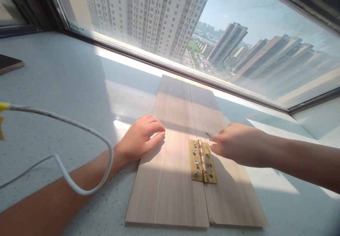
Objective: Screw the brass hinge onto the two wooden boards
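Right hand [240,144] partly hides a thin rod [208,135].

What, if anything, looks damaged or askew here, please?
The right pale wooden board looks chipped and yellowish at its near inner corner. Silver metal screws protrude from the golden metal hinge, not sitting flush.

Brassy metal hinge [202,161], matt wooden boards [170,197]
Metal gleams unevenly; the wood looks smooth; the speckled sill [79,87] shines.

You work in a high-floor room, possibly a home: one speckled pale sill [77,84], one dark-framed window [223,6], several high-rise towers [154,13] outside, street [188,59] far below.
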Demonstrator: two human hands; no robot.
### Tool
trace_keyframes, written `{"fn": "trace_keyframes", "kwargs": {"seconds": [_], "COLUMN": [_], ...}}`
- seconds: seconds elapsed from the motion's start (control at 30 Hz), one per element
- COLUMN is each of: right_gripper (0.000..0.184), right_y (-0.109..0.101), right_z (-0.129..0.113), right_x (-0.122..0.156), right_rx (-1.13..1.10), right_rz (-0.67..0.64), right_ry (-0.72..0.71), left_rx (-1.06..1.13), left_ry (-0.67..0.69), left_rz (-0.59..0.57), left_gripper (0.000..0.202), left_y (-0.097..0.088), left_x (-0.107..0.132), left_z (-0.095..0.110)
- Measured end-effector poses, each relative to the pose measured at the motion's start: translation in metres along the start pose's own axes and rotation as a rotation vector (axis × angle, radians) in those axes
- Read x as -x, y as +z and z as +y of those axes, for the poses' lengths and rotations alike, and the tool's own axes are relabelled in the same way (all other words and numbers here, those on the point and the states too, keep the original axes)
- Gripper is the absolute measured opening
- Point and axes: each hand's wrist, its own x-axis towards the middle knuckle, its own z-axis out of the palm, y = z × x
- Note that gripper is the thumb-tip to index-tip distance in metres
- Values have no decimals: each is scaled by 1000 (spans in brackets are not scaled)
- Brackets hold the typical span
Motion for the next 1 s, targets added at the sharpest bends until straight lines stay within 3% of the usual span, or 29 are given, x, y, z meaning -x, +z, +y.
{"fn": "trace_keyframes", "kwargs": {"seconds": [0.1, 0.23, 0.33, 0.43, 0.5, 0.63, 0.8, 0.9, 1.0], "right_gripper": [21, 14, 12, 13, 13, 26, 27, 27, 26], "right_y": [-2, -13, -19, -16, -10, -1, 3, 1, -4], "right_z": [-3, -6, -8, -11, -12, -9, 5, 8, 5], "right_x": [-4, -9, -11, -6, 0, 8, 9, 6, 3], "right_rx": [-178, -651, -778, -739, -575, -168, 128, 124, -46], "right_rz": [-37, -115, -189, -165, -88, -14, 43, -2, -52], "right_ry": [225, 704, 807, 774, 662, 260, -159, -161, 30], "left_rx": [-2, -9, -11, -6, 0, 4, 8, 13, 11], "left_ry": [-7, -10, -10, -13, -9, -8, -23, -37, -40], "left_rz": [8, 7, 2, 1, 4, 15, 20, 18, 14], "left_gripper": [14, 14, 15, 16, 16, 16, 15, 16, 16], "left_y": [0, 0, 0, 0, 0, 1, 0, -1, -1], "left_x": [-1, -2, -1, 0, 0, 0, 0, -1, -1], "left_z": [0, 2, 2, 2, 1, 1, 0, 1, 1]}}
